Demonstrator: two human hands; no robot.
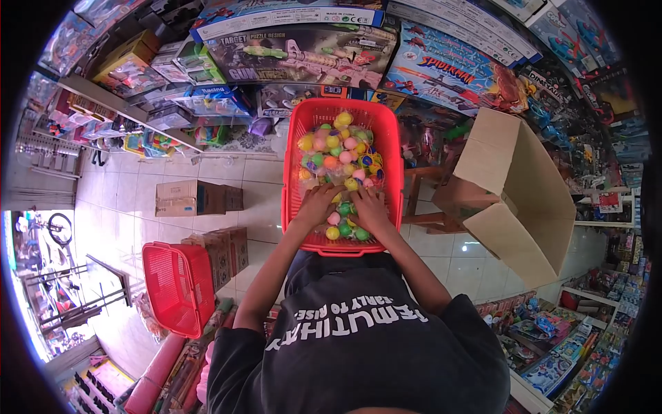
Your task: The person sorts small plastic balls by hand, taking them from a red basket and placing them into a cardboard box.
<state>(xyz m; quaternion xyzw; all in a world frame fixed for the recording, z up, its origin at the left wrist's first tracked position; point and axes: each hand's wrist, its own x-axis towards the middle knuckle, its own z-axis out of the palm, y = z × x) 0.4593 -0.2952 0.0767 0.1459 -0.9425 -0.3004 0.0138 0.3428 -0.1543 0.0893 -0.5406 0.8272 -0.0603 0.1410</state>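
A red plastic basket [393,148] sits right in front of my body. Inside it are small balls [345,156] in yellow, pink, green and orange, many wrapped in clear plastic. Both my hands are down in the basket, close together over a clear bag of balls [345,230] at its near end. My left hand [318,205] is on the bag's left side with curled fingers. On the right side of the same bag, my right hand [369,209] has its fingers bent over the plastic. The fingertips are partly hidden among the balls.
A large open cardboard box [524,200] stands on the right, by a wooden stool [429,219]. Left on the tiled floor are a closed carton [181,198] and another red basket [176,290]. Boxed toys [303,55] fill the shelves ahead.
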